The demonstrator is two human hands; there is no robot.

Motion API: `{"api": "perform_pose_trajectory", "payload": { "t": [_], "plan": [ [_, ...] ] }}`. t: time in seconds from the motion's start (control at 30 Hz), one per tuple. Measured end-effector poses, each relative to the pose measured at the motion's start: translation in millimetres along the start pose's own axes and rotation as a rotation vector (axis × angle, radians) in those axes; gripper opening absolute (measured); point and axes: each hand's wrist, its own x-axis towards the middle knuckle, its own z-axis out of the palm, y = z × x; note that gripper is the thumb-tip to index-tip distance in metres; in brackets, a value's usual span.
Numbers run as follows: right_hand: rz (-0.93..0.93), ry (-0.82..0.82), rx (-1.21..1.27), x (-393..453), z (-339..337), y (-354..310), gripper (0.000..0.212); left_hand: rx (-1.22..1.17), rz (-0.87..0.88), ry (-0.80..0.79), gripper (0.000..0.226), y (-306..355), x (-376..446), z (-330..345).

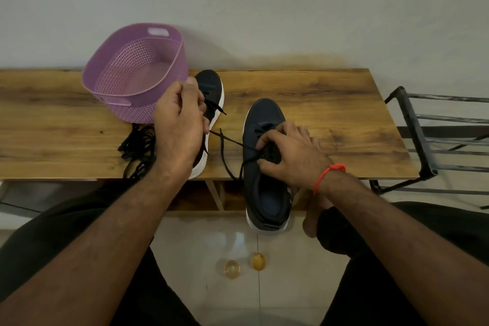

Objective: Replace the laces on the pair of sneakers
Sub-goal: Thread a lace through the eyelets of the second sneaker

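Two dark sneakers with white soles sat on the wooden surface (317, 103): the far sneaker (211, 87) lay toe-away just beside the basket, much of it hidden behind the left hand, and the near sneaker (264, 193) lay to the right with its heel jutting past the front edge of the surface. One black lace (230, 145) ran taut from the near sneaker's eyelets up and left to the left hand, with loose lengths trailing toward the edge and across the far sneaker. One heap of black laces (137, 148) lay on the surface left of the far sneaker, in front of the basket. The left hand (180, 122) was raised above the far sneaker, fingers curled and pinching the lace. The right hand (288, 153) pressed down over the tongue of the near sneaker, fingers bent around the eyelet rows and gripping the upper; a red thread band (328, 174) circled that wrist. One purple perforated basket (132, 69) stood tilted at the back left against the pale wall. One black metal rack (423, 140) stood right of the surface. The person's dark-trousered legs and a bare foot (312, 217) showed below, and two small amber round things (244, 264) lay on the tiled floor between the knees.
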Motion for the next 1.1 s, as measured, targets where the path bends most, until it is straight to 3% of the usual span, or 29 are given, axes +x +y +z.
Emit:
{"api": "perform_pose_trajectory", "payload": {
  "t": [0.13, 0.2, 0.3, 0.37, 0.43, 0.53, 0.63, 0.87, 1.1],
  "plan": [
    [0.011, -0.028, 0.065, -2.4, -3.3, 2.6, 0.033, 0.376, -0.036, -0.099, 0.036, -1.3, 7.4, -20.6],
    [0.0, -0.052, 0.097, -3.2, -6.6, 2.9, 0.035, 0.559, -0.282, -0.335, 0.034, -2.8, 4.6, -25.8],
    [-0.018, -0.103, 0.152, -4.6, -13.7, 4.2, 0.043, 0.849, -0.74, -0.825, 0.04, -3.8, -11.4, -23.9],
    [-0.018, -0.11, 0.172, -5.8, -18.2, 6.1, 0.048, 0.989, -0.755, -0.962, 0.044, -9.2, -18.7, -19.4],
    [-0.01, -0.088, 0.167, -7.1, -21.4, 8.8, 0.047, 1.004, -0.595, -0.879, 0.036, -21.1, -20.3, -10.8],
    [-0.005, -0.067, 0.155, -8.3, -23.3, 11.3, 0.037, 0.925, -0.304, -0.601, 0.026, -34.7, -11.9, 4.5],
    [-0.004, -0.089, 0.128, -8.5, -23.5, 10.9, 0.036, 0.899, -0.188, -0.443, 0.026, -47.4, -0.8, 20.5],
    [0.0, -0.051, 0.143, -11.7, -17.8, 12.7, 0.031, 1.219, -0.156, -0.44, 0.049, -65.5, -3.4, 51.6],
    [0.025, 0.001, 0.185, -12.1, -15.4, 15.9, 0.022, 1.322, -0.107, -0.4, 0.045, -70.3, 3.0, 53.3]
  ]
}}
